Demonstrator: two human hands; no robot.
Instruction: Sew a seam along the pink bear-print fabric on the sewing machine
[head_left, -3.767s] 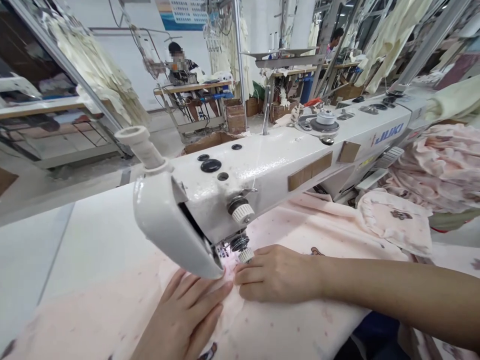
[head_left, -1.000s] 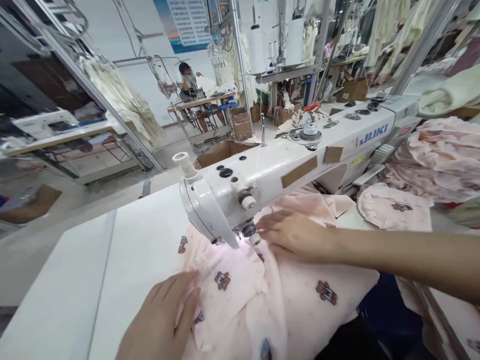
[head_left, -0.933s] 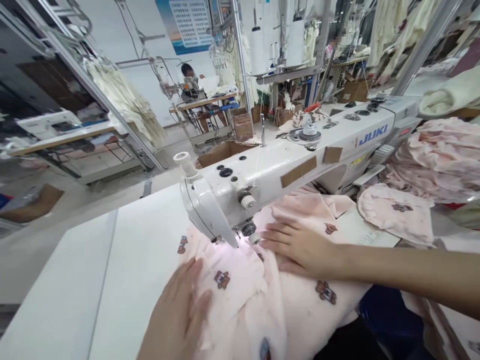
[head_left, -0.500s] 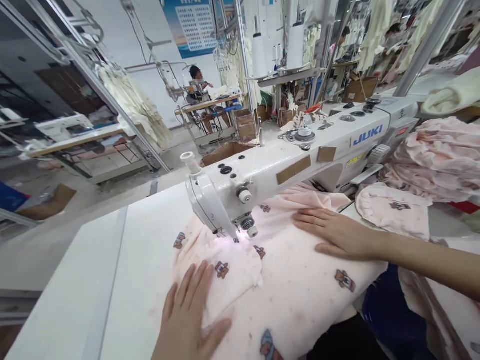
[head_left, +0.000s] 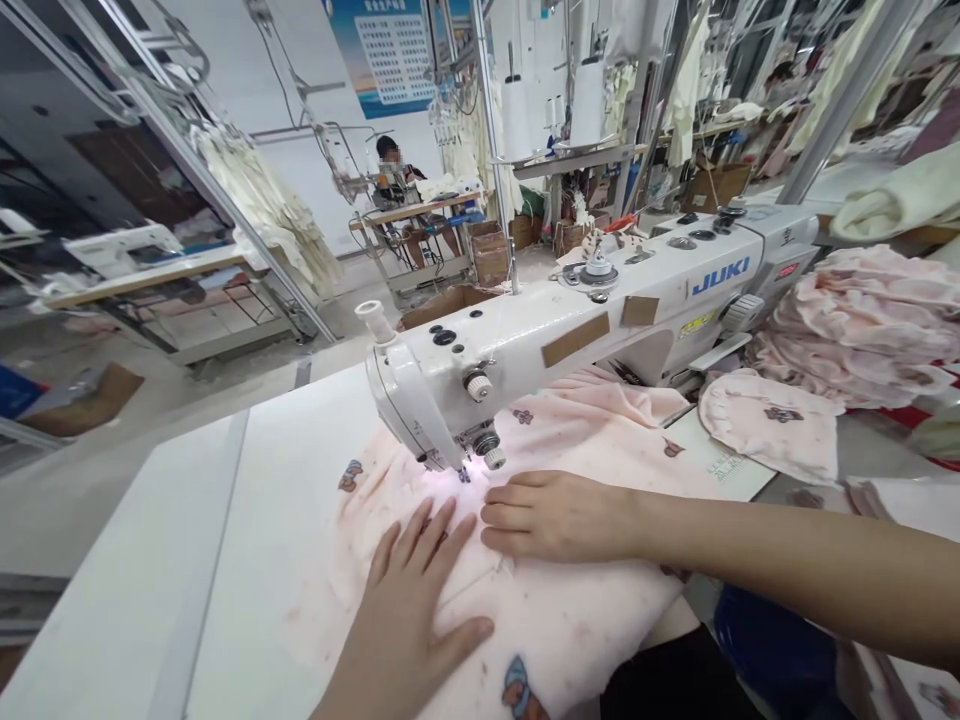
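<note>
A pale pink fabric printed with small bears point(head_left: 577, 610) lies spread over the white sewing table point(head_left: 187, 530), running under the needle of a white JUKI industrial sewing machine point(head_left: 525, 350). My left hand point(head_left: 412, 590) lies flat on the cloth just below the presser foot point(head_left: 469, 462), fingers spread. My right hand point(head_left: 555, 517) rests on the same cloth to the right of the needle, fingers together and pointing at it. Neither hand grips anything. The needle tip is hidden by the machine's foot area.
A round ruffled pink fabric piece point(head_left: 772, 422) lies right of the machine on a printed white sheet point(head_left: 720, 465). Behind it rises a heap of ruffled pink cloth point(head_left: 862, 330). A co-worker point(head_left: 390, 165) sits at a distant sewing table.
My right hand has moved left, in toward the needle, and my left hand has moved up nearer the foot. The folds in the pink cloth are now smoothed flat.
</note>
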